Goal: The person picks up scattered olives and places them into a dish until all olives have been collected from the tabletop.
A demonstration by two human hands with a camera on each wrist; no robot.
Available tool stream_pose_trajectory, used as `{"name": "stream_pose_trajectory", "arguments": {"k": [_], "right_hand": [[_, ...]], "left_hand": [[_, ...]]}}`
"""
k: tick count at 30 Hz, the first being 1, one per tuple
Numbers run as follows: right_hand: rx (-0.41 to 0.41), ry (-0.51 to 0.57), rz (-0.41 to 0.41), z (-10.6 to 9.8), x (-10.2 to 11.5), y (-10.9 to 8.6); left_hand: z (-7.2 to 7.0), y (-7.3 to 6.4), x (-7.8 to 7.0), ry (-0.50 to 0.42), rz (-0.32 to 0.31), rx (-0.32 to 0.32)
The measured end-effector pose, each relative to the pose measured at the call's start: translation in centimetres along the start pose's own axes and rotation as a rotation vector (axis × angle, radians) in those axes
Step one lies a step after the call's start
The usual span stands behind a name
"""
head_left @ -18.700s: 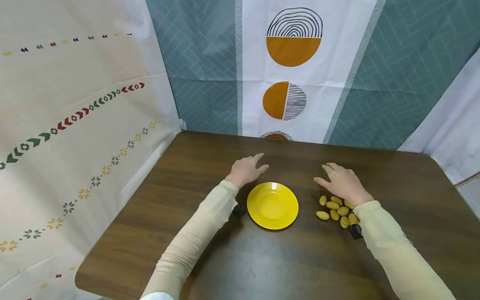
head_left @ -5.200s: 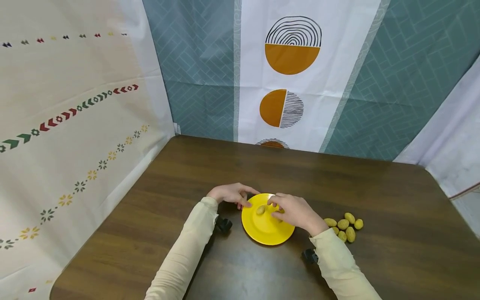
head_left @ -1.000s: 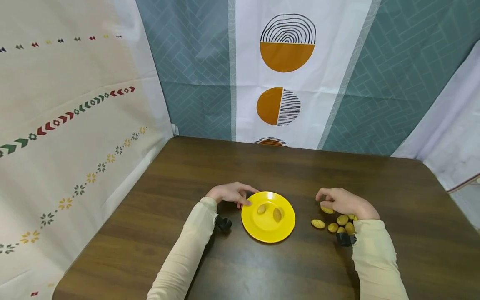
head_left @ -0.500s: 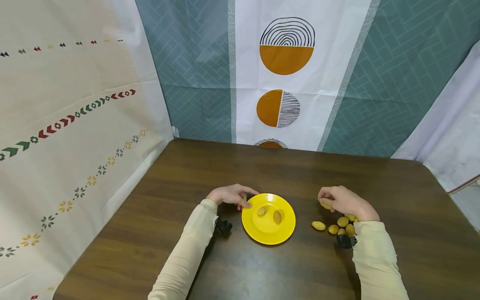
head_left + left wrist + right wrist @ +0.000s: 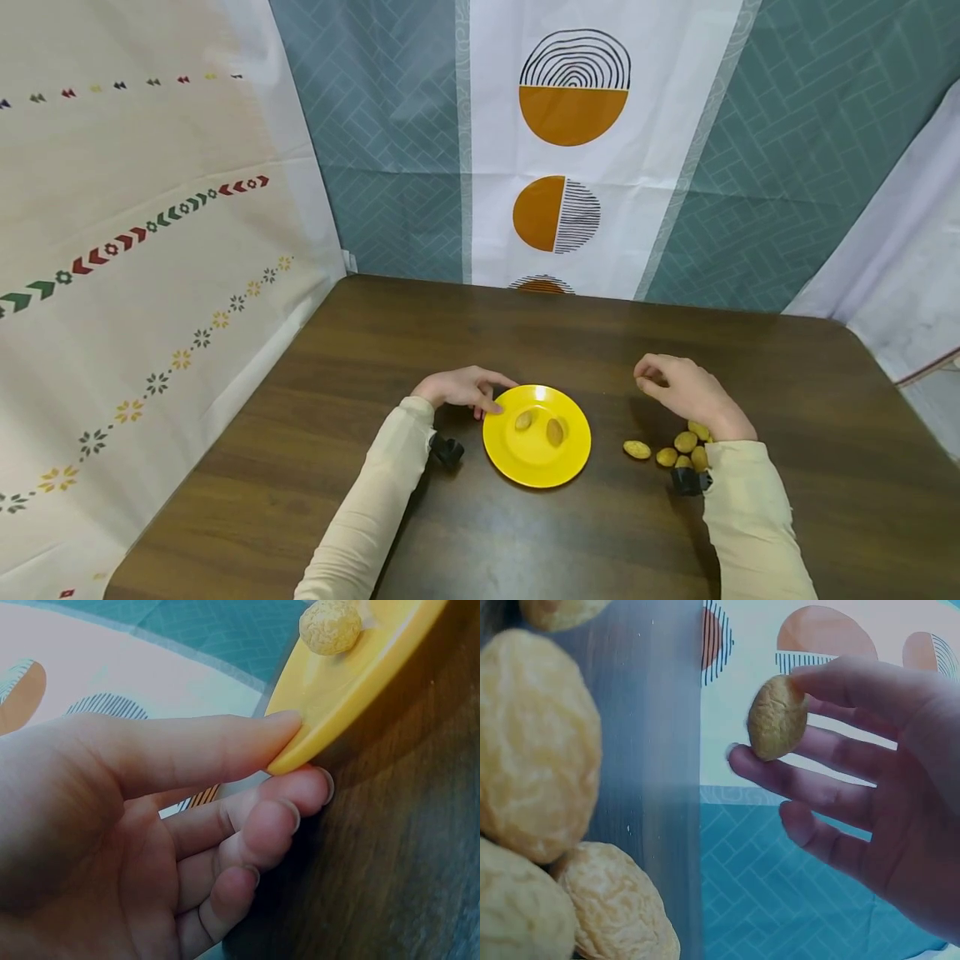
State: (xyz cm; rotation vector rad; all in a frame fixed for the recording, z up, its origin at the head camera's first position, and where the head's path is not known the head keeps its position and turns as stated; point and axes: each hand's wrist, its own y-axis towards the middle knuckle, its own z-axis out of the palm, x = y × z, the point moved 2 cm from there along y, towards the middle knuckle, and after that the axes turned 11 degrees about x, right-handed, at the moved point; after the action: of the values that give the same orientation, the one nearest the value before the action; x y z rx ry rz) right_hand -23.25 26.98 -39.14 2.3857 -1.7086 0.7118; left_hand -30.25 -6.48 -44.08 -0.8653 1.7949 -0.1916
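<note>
My left hand [image 5: 463, 390] pinches the left rim of a round yellow plate [image 5: 517, 462]. In the left wrist view the thumb [image 5: 225, 746] lies on top of the rim and fingertips are under it. Two wrinkled, oval, yellow-brown date-like fruits [image 5: 555, 432] lie on the plate. My right hand [image 5: 686, 387] is raised above the table, behind the loose pile. The right wrist view shows it pinching one date-like fruit [image 5: 778, 718] between thumb and fingertips; the head view hides this fruit behind the fingers.
Several more date-like fruits [image 5: 686, 442] lie in a loose pile under my right wrist, one of them [image 5: 637, 450] apart on the left. All stand on a brown wooden table [image 5: 420, 325]. Patterned curtains [image 5: 390, 167] hang behind the table and at both sides.
The right hand has picked a date-like fruit off the table and lifted it. Over the longer span, two fruits came onto the bare plate and the left hand took its rim.
</note>
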Motion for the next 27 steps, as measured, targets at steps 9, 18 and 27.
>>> {"name": "stream_pose_trajectory", "arguments": {"k": [9,18,27], "right_hand": [[-0.073,-0.029,0.021,-0.32,0.36,0.12],[-0.076,-0.062,0.009,-0.29,0.71,0.47],[-0.082,-0.053,0.002,0.04,0.68,0.31]], "left_hand": [[-0.16,0.20,0.03,0.001,-0.008,-0.004],[-0.05,0.03,0.11,-0.005,0.006,-0.010],[0.03,-0.07,0.04,0.001,0.001,-0.006]]}}
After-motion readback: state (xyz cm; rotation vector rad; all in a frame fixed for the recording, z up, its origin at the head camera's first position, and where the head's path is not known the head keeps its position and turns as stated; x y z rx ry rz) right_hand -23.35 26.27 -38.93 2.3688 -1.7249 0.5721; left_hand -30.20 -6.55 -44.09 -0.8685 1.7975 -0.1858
